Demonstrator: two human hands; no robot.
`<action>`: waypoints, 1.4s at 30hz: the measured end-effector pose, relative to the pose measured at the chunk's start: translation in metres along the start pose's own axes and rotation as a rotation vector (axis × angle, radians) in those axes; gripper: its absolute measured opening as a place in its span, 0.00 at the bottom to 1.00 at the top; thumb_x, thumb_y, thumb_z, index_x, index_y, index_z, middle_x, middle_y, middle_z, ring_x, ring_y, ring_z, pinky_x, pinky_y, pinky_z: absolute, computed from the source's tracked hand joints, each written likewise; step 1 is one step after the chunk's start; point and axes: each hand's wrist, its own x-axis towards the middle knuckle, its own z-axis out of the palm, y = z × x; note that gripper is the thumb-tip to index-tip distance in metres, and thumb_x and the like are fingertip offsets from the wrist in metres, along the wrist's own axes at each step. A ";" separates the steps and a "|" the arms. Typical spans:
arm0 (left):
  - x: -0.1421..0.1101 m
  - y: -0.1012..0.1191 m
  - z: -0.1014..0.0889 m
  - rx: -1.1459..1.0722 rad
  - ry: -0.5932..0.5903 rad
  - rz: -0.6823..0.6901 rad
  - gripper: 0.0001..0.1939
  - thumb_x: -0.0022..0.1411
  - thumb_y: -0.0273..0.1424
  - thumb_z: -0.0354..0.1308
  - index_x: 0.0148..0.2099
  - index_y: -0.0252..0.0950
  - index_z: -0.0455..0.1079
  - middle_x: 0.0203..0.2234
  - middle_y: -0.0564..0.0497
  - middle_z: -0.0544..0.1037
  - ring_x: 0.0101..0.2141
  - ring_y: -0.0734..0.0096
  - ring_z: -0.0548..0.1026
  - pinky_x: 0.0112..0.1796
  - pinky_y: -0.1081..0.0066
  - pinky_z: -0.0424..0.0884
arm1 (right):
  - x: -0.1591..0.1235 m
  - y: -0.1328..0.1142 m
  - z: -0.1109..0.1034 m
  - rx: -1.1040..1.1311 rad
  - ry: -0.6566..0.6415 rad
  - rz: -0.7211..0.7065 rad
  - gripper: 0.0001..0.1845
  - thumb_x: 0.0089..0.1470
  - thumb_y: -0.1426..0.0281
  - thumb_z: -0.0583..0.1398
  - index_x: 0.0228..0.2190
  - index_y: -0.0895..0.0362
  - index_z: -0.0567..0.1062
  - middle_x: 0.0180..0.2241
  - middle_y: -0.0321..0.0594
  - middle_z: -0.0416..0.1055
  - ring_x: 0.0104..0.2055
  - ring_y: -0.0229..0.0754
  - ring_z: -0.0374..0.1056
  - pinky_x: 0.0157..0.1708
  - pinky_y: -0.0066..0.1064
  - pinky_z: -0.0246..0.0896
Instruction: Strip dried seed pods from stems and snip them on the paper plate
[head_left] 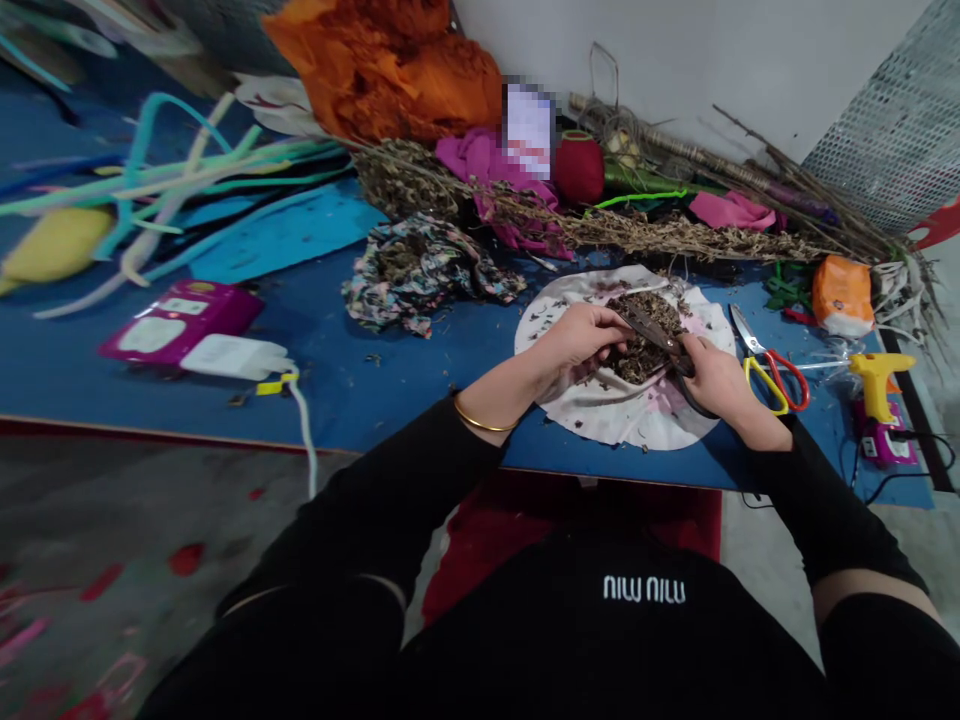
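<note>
A round white cloth [559, 300] with pinkish stains lies on the blue table, bearing a heap of dried, crumbled plant bits [637, 365]. My right hand [712, 375] is closed around the handles of dark scissors [660, 338]. Their blades point left over the heap. At the heap's left side, my left hand [585, 338] has its fingers pinched together by the blade tips. What those fingers grip is too small to tell. A second pair of scissors [776, 375], with red and yellow handles, rests on the table just right of the cloth.
Crumpled floral cloth [427, 270] holding dried plant matter sits to the left. Dried stems [675, 238] run along the back. A yellow glue gun [881, 378] stands at right, near an orange packet [841, 292]. Purple packet [187, 322], white power strip [236, 355] and foam strips [187, 180] lie left.
</note>
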 end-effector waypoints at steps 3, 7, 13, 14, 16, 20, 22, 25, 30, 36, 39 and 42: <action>0.000 0.000 -0.001 0.018 -0.002 0.024 0.11 0.68 0.19 0.62 0.33 0.33 0.80 0.24 0.51 0.79 0.17 0.83 0.64 0.19 0.75 0.58 | 0.001 0.000 0.002 -0.015 -0.005 0.003 0.29 0.61 0.67 0.55 0.63 0.59 0.70 0.54 0.55 0.77 0.46 0.53 0.75 0.38 0.36 0.60; -0.002 0.003 0.000 0.010 -0.001 0.013 0.12 0.68 0.19 0.62 0.32 0.33 0.80 0.23 0.52 0.77 0.17 0.83 0.63 0.19 0.74 0.58 | 0.001 0.000 0.003 -0.022 -0.008 0.009 0.27 0.61 0.67 0.55 0.60 0.59 0.72 0.54 0.54 0.78 0.47 0.53 0.76 0.38 0.35 0.60; -0.001 -0.001 0.001 -0.060 0.041 0.005 0.10 0.68 0.21 0.63 0.32 0.33 0.79 0.22 0.52 0.76 0.18 0.82 0.63 0.21 0.74 0.57 | 0.001 0.001 0.000 -0.028 0.048 0.003 0.30 0.60 0.64 0.57 0.62 0.58 0.71 0.57 0.55 0.76 0.48 0.55 0.76 0.38 0.36 0.61; -0.001 -0.002 0.001 -0.064 0.044 0.019 0.10 0.69 0.22 0.62 0.33 0.33 0.79 0.21 0.52 0.75 0.19 0.82 0.64 0.21 0.75 0.57 | 0.000 0.002 0.000 -0.033 0.052 0.001 0.31 0.60 0.64 0.57 0.63 0.58 0.71 0.57 0.54 0.76 0.47 0.55 0.76 0.38 0.37 0.62; 0.000 -0.003 0.001 -0.050 0.028 0.037 0.10 0.70 0.22 0.62 0.34 0.33 0.80 0.19 0.53 0.73 0.20 0.82 0.66 0.23 0.76 0.58 | 0.000 0.002 0.000 -0.038 0.055 -0.005 0.32 0.60 0.64 0.57 0.64 0.58 0.71 0.57 0.53 0.76 0.47 0.54 0.76 0.38 0.37 0.62; -0.001 0.000 0.003 0.038 -0.020 0.014 0.09 0.68 0.20 0.63 0.35 0.33 0.82 0.22 0.51 0.76 0.20 0.82 0.66 0.23 0.76 0.60 | 0.000 0.001 0.000 -0.037 0.040 -0.036 0.32 0.60 0.63 0.57 0.64 0.58 0.71 0.56 0.54 0.77 0.46 0.54 0.75 0.37 0.37 0.62; -0.003 0.002 0.003 0.063 -0.019 -0.008 0.09 0.68 0.21 0.64 0.35 0.33 0.82 0.24 0.50 0.78 0.20 0.82 0.66 0.22 0.74 0.61 | 0.000 0.000 0.000 -0.035 0.025 -0.040 0.31 0.62 0.63 0.56 0.64 0.57 0.71 0.56 0.54 0.77 0.46 0.55 0.75 0.37 0.37 0.62; -0.003 0.003 0.000 0.064 -0.019 -0.032 0.09 0.70 0.25 0.64 0.35 0.33 0.81 0.27 0.49 0.80 0.20 0.82 0.67 0.22 0.74 0.61 | 0.001 -0.002 0.000 -0.022 0.010 -0.018 0.30 0.64 0.63 0.55 0.64 0.58 0.71 0.57 0.56 0.76 0.46 0.55 0.76 0.38 0.38 0.63; 0.001 0.001 -0.011 0.153 -0.045 -0.020 0.07 0.69 0.22 0.63 0.39 0.33 0.82 0.28 0.47 0.82 0.21 0.80 0.70 0.22 0.74 0.63 | 0.001 -0.002 0.001 0.008 0.005 0.004 0.29 0.63 0.64 0.55 0.63 0.60 0.71 0.57 0.57 0.76 0.50 0.58 0.76 0.40 0.39 0.64; 0.003 0.002 -0.012 0.205 -0.035 0.002 0.10 0.69 0.20 0.63 0.35 0.32 0.82 0.25 0.47 0.80 0.19 0.80 0.68 0.23 0.72 0.63 | 0.001 -0.003 0.001 -0.003 -0.018 0.016 0.29 0.62 0.66 0.55 0.62 0.60 0.71 0.56 0.58 0.77 0.48 0.58 0.76 0.40 0.39 0.62; 0.002 0.004 -0.011 0.188 -0.029 -0.003 0.11 0.69 0.20 0.63 0.33 0.32 0.82 0.25 0.47 0.80 0.19 0.80 0.68 0.23 0.72 0.63 | 0.002 -0.001 0.001 -0.006 -0.019 0.017 0.28 0.61 0.65 0.55 0.61 0.61 0.72 0.55 0.58 0.77 0.47 0.58 0.76 0.39 0.39 0.61; 0.000 0.007 -0.010 0.183 -0.014 -0.012 0.12 0.69 0.20 0.63 0.31 0.32 0.81 0.24 0.48 0.80 0.19 0.80 0.68 0.22 0.72 0.63 | 0.001 0.001 0.003 0.006 0.025 -0.002 0.30 0.60 0.64 0.56 0.61 0.60 0.73 0.56 0.57 0.77 0.47 0.58 0.76 0.39 0.39 0.61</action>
